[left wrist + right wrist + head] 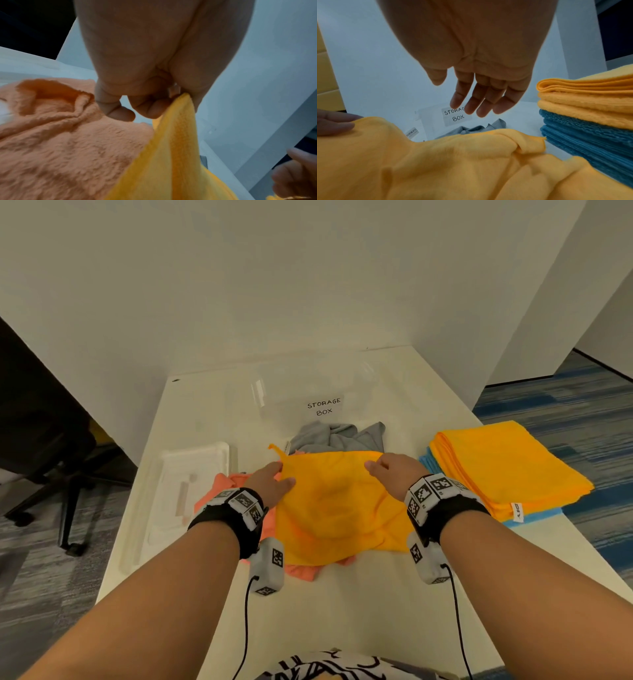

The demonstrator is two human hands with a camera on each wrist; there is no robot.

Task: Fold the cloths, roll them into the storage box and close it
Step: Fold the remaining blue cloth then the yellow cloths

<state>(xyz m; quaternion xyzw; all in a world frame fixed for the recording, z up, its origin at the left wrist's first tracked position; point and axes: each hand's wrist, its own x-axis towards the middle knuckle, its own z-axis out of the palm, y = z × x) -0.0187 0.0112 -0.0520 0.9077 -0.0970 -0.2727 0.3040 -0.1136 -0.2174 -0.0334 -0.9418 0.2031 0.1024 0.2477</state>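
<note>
On white table (pixel 359 611): one loose yellow cloth (pixel 339 508), one salmon (pixel 222 491), one grey (pixel 335 436).

label (pixel 324 406): "STORAGE BOX" | on clear storage box (pixel 356 378)

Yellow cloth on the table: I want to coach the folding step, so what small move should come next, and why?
Probably the right hand should come down and pinch the far right corner of the yellow cloth. The left hand already pinches its far left corner, while the right hand hovers open above the rumpled edge, holding nothing. With both corners held, the cloth could be pulled flat for folding.
</note>
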